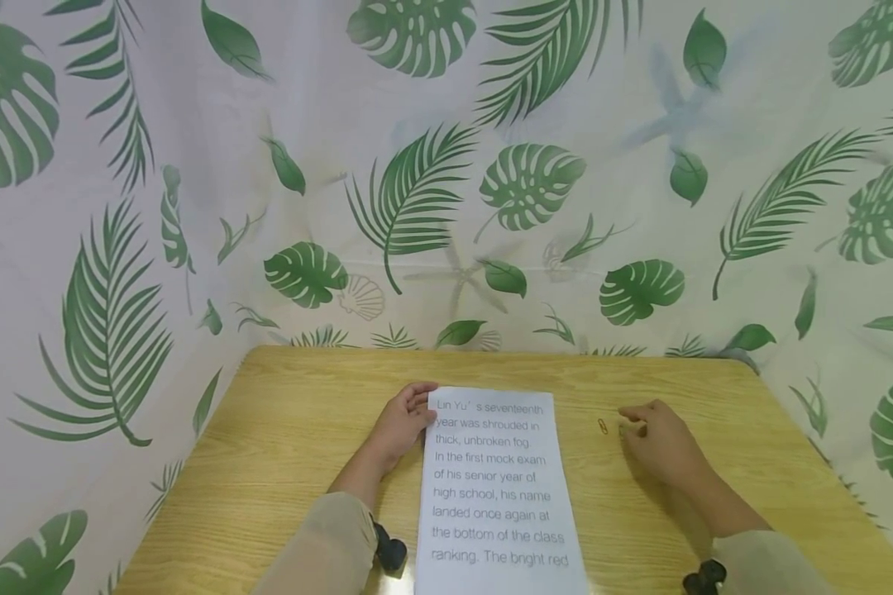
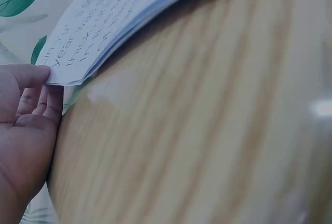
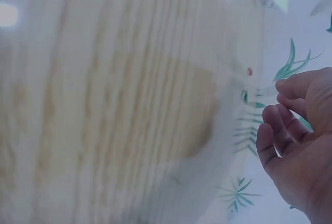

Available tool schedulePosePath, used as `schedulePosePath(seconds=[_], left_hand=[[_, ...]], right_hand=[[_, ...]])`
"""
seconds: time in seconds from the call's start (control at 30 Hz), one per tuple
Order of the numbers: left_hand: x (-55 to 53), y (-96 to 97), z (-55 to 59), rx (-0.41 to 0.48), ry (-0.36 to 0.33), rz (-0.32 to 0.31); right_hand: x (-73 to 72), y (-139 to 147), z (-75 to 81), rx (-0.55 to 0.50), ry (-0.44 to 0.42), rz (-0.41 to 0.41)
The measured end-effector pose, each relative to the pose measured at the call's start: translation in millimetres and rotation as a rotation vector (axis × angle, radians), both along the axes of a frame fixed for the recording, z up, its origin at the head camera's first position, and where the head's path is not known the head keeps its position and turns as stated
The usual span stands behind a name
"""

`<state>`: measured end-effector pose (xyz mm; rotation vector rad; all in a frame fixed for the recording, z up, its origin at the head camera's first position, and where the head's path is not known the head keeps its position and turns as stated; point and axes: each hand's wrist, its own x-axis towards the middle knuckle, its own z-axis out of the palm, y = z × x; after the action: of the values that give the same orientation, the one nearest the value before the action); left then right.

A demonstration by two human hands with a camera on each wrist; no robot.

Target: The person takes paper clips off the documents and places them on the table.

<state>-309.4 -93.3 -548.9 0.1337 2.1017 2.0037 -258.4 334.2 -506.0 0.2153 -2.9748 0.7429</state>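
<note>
A stack of white printed sheets (image 1: 494,479) lies upright to me on the wooden table. My left hand (image 1: 403,426) holds its upper left corner, thumb on top and fingers beneath, as the left wrist view shows with the sheets (image 2: 98,42) slightly raised at that edge. To the right of the stack lies an orange paper clip (image 1: 603,426). My right hand (image 1: 662,442) is just right of this clip, its fingers loosely bent and the thumb close to the index finger. A small green paper clip (image 1: 623,430) shows beside its fingertips. In the right wrist view nothing shows between the fingers.
The wooden table (image 1: 298,463) extends to both sides of the sheets. Behind it and at the left hangs a white cloth (image 1: 432,306) with green leaf prints. Dark camera mounts sit at both wrists (image 1: 390,552).
</note>
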Motion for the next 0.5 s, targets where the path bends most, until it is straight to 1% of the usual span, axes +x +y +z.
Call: schedulePosePath(seconds=[0.07, 0.13, 0.3, 0.43, 0.5], left_hand=[[-1.3, 1.5, 0.5, -0.018, 0.004, 0.015], [-2.1, 3.8, 0.5, -0.057, 0.017, 0.034], [-0.4, 10.0, 2.0, -0.222, 0.067, 0.08], [2.6, 14.2, 7.4, -0.348, 0.098, 0.123], [3.3, 16.0, 11.0, -0.407, 0.11, 0.133]], right_hand=[[0.6, -4, 3.5, -0.015, -0.001, -0.003], [1.1, -8, 5.9, -0.031, 0.003, -0.005], [4.6, -25, 8.1, -0.07, 0.018, 0.002], [9.0, -44, 11.4, -0.118, 0.016, 0.017], [10.9, -54, 14.3, -0.138, 0.018, 0.026]])
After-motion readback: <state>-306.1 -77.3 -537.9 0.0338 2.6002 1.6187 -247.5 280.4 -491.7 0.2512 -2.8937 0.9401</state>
